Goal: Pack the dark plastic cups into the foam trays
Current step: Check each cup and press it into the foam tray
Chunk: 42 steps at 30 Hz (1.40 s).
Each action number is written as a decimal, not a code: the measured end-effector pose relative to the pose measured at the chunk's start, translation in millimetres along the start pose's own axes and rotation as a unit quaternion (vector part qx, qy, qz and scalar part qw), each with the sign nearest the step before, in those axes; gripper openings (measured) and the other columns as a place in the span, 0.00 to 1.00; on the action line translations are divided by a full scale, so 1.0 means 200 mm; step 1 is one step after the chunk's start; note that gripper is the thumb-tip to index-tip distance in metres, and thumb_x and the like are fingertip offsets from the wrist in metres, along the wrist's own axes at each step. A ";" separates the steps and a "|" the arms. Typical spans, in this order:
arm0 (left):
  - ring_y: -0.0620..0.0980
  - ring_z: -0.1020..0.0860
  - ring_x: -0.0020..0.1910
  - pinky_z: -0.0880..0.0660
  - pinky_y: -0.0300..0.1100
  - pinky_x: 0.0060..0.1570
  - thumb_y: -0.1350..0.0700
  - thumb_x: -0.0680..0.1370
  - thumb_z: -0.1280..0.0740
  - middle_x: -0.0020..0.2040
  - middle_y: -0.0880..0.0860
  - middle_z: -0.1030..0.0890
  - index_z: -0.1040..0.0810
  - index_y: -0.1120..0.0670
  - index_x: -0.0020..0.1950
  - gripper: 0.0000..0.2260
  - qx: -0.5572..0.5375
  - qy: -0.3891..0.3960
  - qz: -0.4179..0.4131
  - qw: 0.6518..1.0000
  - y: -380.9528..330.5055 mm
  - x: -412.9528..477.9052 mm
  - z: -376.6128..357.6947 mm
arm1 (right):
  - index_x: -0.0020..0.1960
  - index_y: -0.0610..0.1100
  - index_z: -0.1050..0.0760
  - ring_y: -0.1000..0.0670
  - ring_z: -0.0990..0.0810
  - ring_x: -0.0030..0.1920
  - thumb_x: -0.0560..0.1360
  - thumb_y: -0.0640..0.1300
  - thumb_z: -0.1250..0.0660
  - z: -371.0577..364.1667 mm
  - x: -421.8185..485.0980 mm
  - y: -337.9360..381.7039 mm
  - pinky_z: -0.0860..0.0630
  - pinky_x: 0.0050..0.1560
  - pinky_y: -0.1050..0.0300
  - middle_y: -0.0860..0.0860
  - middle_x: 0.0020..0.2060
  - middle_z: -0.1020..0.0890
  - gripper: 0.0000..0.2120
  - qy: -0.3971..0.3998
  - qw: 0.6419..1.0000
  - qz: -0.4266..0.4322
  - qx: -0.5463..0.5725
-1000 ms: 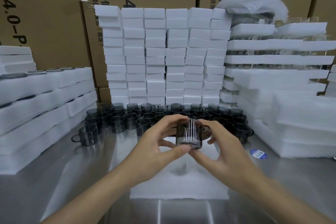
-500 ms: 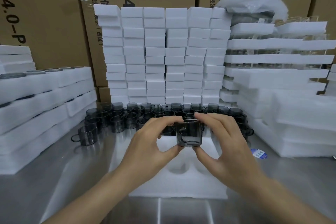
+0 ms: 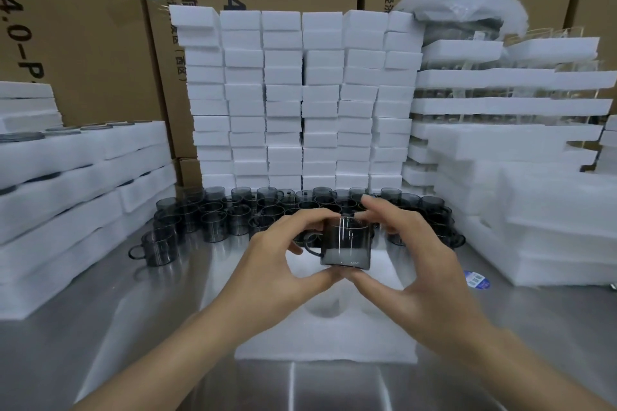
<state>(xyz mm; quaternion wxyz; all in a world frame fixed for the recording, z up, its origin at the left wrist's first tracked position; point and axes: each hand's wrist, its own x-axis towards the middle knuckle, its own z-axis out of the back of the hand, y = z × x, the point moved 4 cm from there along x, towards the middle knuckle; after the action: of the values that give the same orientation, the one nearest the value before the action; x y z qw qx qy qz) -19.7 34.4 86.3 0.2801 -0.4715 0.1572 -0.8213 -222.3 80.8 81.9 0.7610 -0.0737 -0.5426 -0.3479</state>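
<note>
A dark see-through plastic cup (image 3: pixel 345 245) with a handle on its left hangs upright in front of me, above a white foam tray (image 3: pixel 320 334) lying on the steel table. My left hand (image 3: pixel 283 264) holds it, thumb under the base and fingers over the rim. My right hand (image 3: pixel 410 264) holds its other side, thumb at the base and fingers curled above the rim. A hollow recess (image 3: pixel 329 305) in the tray lies under the cup. Several more dark cups (image 3: pixel 233 217) crowd the table behind.
A wall of small white foam blocks (image 3: pixel 300 97) rises behind the cups, with cardboard boxes (image 3: pixel 83 27) further back. Stacked foam trays (image 3: pixel 66 197) line the left side, and more foam stacks (image 3: pixel 534 183) line the right. A blue sticker (image 3: pixel 477 279) lies on the table.
Both hands have turned the cup. Its handle pointed right a second ago and now points left, and the cup stands upright.
</note>
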 end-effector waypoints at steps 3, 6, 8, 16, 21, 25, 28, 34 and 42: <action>0.45 0.20 0.70 0.23 0.51 0.57 0.48 0.76 0.20 0.67 0.39 0.17 0.23 0.40 0.70 0.25 -0.071 0.004 0.023 0.997 0.00 0.01 0.01 | 0.79 0.52 0.32 0.53 0.23 0.71 0.74 0.55 0.23 0.01 0.01 -0.01 0.30 0.71 0.63 0.62 0.69 0.22 0.37 0.017 0.999 -0.026 0.030; 0.46 0.21 0.71 0.21 0.57 0.61 0.49 0.76 0.19 0.68 0.40 0.17 0.23 0.41 0.72 0.26 -0.078 0.025 0.038 0.996 0.01 0.01 -0.01 | 0.76 0.49 0.27 0.55 0.22 0.70 0.75 0.51 0.24 0.01 0.01 -0.04 0.28 0.69 0.62 0.62 0.67 0.21 0.30 0.035 0.998 -0.032 0.027; 0.45 0.22 0.71 0.21 0.51 0.62 0.48 0.76 0.19 0.69 0.39 0.19 0.25 0.39 0.74 0.29 -0.040 0.005 0.032 0.999 0.01 0.00 -0.01 | 0.74 0.49 0.25 0.55 0.23 0.68 0.74 0.47 0.22 0.01 0.01 -0.04 0.28 0.68 0.61 0.62 0.66 0.21 0.29 0.035 0.999 -0.020 0.002; 0.47 0.23 0.70 0.29 0.33 0.57 0.51 0.74 0.19 0.68 0.37 0.19 0.23 0.39 0.72 0.29 0.024 -0.002 -0.013 1.000 -0.02 -0.01 -0.01 | 0.78 0.46 0.29 0.53 0.25 0.68 0.75 0.54 0.23 0.00 0.01 0.03 0.29 0.70 0.55 0.56 0.66 0.23 0.35 0.018 0.997 0.054 -0.059; 0.42 0.20 0.69 0.28 0.49 0.54 0.50 0.74 0.20 0.67 0.38 0.18 0.25 0.38 0.67 0.25 -0.060 0.005 0.021 0.998 0.00 -0.01 -0.02 | 0.79 0.47 0.31 0.51 0.25 0.69 0.74 0.55 0.25 0.02 0.02 0.00 0.27 0.68 0.47 0.56 0.67 0.23 0.36 0.048 0.997 0.027 -0.058; 0.44 0.18 0.66 0.27 0.50 0.52 0.49 0.73 0.18 0.62 0.39 0.15 0.26 0.41 0.65 0.25 -0.058 -0.011 0.037 0.998 0.03 -0.01 -0.02 | 0.76 0.55 0.29 0.57 0.24 0.68 0.75 0.59 0.28 0.03 0.01 -0.03 0.28 0.66 0.50 0.64 0.66 0.23 0.31 0.084 0.995 -0.019 -0.042; 0.44 0.18 0.66 0.27 0.48 0.51 0.46 0.73 0.19 0.62 0.39 0.15 0.26 0.42 0.65 0.25 -0.029 -0.019 0.028 0.999 0.03 -0.01 -0.01 | 0.70 0.60 0.27 0.54 0.20 0.65 0.78 0.61 0.31 -0.01 0.01 -0.05 0.25 0.62 0.53 0.63 0.62 0.18 0.22 0.124 0.987 -0.088 0.051; 0.39 0.20 0.67 0.26 0.45 0.51 0.51 0.75 0.19 0.63 0.35 0.17 0.27 0.36 0.67 0.26 0.030 0.011 0.023 0.999 0.04 -0.02 -0.03 | 0.58 0.51 0.21 0.47 0.16 0.53 0.82 0.52 0.31 -0.05 0.01 -0.08 0.23 0.56 0.59 0.54 0.50 0.16 0.07 0.134 0.967 -0.147 0.161; 0.19 0.41 0.70 0.34 0.40 0.72 0.33 0.80 0.32 0.68 0.18 0.35 0.33 0.31 0.76 0.25 0.190 0.145 0.110 0.965 0.16 -0.03 -0.01 | 0.52 0.49 0.21 0.52 0.21 0.45 0.80 0.51 0.29 -0.01 0.02 -0.17 0.26 0.51 0.61 0.56 0.43 0.19 0.06 0.107 0.971 -0.177 0.118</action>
<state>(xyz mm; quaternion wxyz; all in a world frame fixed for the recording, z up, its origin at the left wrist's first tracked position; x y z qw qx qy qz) -9.6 12.3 64.3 0.4274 -0.2651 0.0888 -0.8598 -241.4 53.6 75.5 0.7444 0.1511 -0.4999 -0.4162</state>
